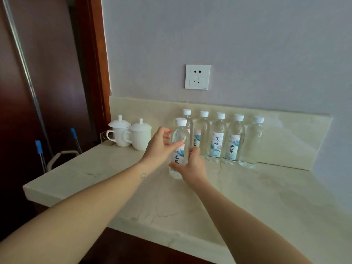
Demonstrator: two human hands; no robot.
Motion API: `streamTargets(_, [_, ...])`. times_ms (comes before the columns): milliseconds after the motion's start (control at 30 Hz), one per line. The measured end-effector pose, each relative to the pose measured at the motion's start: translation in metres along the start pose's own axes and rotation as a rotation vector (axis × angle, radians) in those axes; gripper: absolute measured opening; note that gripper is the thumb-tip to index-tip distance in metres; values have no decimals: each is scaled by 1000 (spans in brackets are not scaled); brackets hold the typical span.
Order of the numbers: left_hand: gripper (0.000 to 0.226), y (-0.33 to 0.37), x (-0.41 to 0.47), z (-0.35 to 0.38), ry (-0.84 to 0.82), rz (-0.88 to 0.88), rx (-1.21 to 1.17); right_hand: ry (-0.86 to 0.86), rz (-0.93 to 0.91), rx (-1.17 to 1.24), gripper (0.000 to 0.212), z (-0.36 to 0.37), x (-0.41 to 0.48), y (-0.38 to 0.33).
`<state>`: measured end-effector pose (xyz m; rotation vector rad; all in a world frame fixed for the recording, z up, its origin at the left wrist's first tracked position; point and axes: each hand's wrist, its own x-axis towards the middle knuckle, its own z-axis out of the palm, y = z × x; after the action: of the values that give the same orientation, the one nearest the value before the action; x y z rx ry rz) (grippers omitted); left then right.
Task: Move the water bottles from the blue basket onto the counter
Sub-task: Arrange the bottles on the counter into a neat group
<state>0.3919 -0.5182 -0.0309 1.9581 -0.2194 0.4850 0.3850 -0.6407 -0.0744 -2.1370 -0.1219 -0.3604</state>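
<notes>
Bench [247, 197]: pale veined stone, smooth and glossy, with a matching upstand against the wall [247, 44]. Row of five bottles [217, 138] standing upright along the upstand, near touching, clear plastic with white screw caps and paper labels; judged parked at the back to leave the front free. Sixth bottle [179, 149] upright in front of the row's left end, base apparently on or just above the stone. Left hand [159, 149] curled round its left side at label height, fingers lightly closed on it; right hand [192, 166] cupping the lower right side, thumb across the front. Two-handed grip judged a steadying hold while setting down or squaring into line. Two white lidded cups [131, 134] at the left, glazed ceramic, handles to the left, clear of the bottles. Socket [197, 77] on the wall above. Blue basket not in view; remaining count not determinable.
</notes>
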Motion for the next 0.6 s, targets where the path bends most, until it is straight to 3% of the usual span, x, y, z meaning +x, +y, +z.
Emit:
streamTargets(167, [57, -21, 21, -1, -34, 25, -42, 7, -50, -1, 63, 12, 21, 5])
streamTargets(300, [80, -48, 38, 2, -158, 39, -34, 42, -67, 68, 62, 29, 40, 12])
streamTargets(467, [84, -71, 59, 0, -91, 84, 25, -80, -103, -28, 81, 28, 65, 15])
streamTargets(533, [84, -79, 66, -1, -83, 105, 66, -65, -210, -132, 74, 8, 74, 13])
streamTargets(600, [86, -85, 72, -3, -115, 115, 84, 15, -331, -259, 53, -19, 87, 7])
